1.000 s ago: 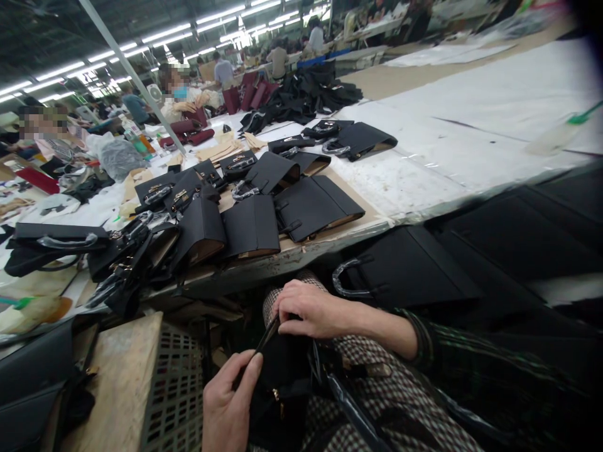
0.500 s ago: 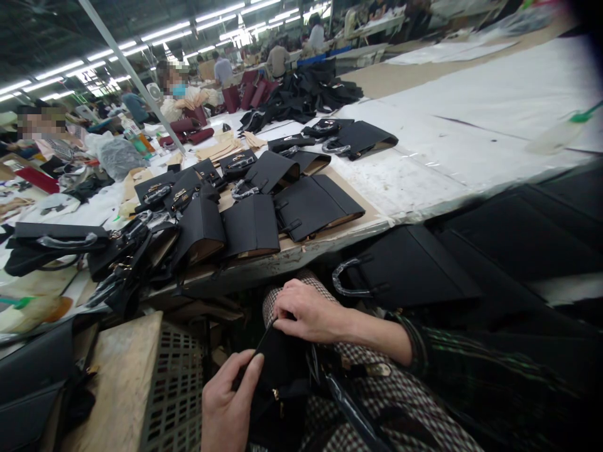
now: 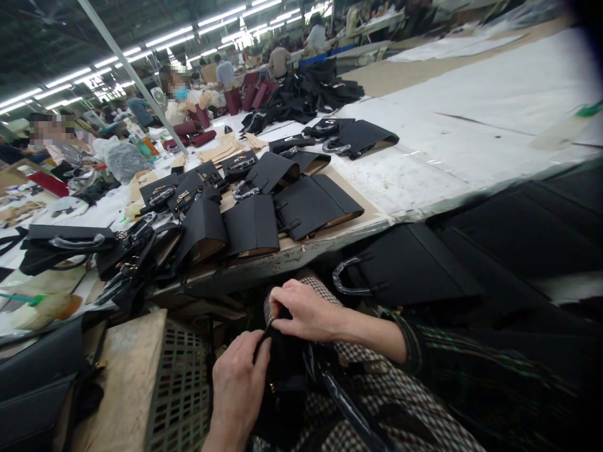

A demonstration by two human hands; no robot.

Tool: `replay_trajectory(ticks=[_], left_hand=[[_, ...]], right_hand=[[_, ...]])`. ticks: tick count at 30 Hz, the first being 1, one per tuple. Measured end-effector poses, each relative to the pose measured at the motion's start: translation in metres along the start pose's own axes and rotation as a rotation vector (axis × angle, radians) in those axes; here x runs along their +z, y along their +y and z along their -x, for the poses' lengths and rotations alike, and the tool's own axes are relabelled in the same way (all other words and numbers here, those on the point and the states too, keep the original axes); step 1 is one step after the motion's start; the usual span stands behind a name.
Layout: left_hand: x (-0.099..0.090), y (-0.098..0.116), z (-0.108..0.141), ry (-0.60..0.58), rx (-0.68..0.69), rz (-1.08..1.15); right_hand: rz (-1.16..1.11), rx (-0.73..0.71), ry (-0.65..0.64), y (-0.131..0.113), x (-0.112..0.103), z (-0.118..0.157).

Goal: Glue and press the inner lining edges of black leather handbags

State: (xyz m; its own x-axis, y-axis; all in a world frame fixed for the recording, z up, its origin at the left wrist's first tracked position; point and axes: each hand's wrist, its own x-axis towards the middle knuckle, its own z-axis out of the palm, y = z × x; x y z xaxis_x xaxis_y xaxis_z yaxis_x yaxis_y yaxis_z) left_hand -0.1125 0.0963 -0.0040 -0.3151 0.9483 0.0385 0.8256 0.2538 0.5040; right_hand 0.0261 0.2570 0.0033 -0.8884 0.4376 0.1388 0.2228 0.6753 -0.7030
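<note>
On my lap lies a black handbag [image 3: 285,358], with a plastic-wrapped handle [image 3: 351,408] stretching toward the bottom right. My left hand [image 3: 241,383] pinches the bag's edge between thumb and fingers. Just up and to the right, my right hand [image 3: 304,312] grips the same edge, its fingertips curled over the end. A short span of dark edge shows between the two hands. Much of the bag is dark, and its lower part is hard to make out. Beneath it is checked cloth [image 3: 400,389] over my legs.
Several black handbags [image 3: 249,225] crowd the near edge of the white-topped table [image 3: 424,144]. More black bags [image 3: 409,267] lie at my right. A plastic crate [image 3: 181,376] with a wooden board [image 3: 120,370] stands at my left. People sit working farther back.
My left hand has moved up and right along the bag's edge, closer to my right hand. The right hand stays almost in place. The view has shifted slightly.
</note>
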Motion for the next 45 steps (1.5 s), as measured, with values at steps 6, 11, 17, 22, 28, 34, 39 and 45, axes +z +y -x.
replay_trajectory(ticks=[6,11,17,22,28,34,39,45], left_hand=[[-0.006,-0.001,-0.003,-0.159,-0.248,0.243],[-0.007,0.007,-0.016,-0.197,-0.138,0.33],[-0.009,0.003,-0.025,-0.218,-0.071,0.3],[-0.007,-0.005,-0.027,-0.24,-0.175,0.347],[-0.004,-0.015,-0.027,-0.254,-0.273,0.454],[-0.004,-0.019,-0.026,-0.249,-0.309,0.479],[-0.003,-0.02,-0.027,-0.238,-0.319,0.511],[-0.003,-0.02,-0.027,-0.255,-0.347,0.559]], right_hand=[[-0.05,-0.019,-0.081,0.001,-0.005,0.001],[-0.011,-0.099,-0.136,0.009,-0.013,-0.001],[0.073,-0.149,-0.123,0.028,-0.036,0.003],[0.02,-0.079,-0.115,0.036,-0.043,0.008],[0.012,-0.019,-0.109,0.038,-0.04,0.001],[0.012,0.023,-0.07,0.043,-0.035,-0.004],[-0.079,0.069,-0.006,0.046,-0.029,-0.003],[-0.161,0.109,0.077,0.047,-0.017,-0.002]])
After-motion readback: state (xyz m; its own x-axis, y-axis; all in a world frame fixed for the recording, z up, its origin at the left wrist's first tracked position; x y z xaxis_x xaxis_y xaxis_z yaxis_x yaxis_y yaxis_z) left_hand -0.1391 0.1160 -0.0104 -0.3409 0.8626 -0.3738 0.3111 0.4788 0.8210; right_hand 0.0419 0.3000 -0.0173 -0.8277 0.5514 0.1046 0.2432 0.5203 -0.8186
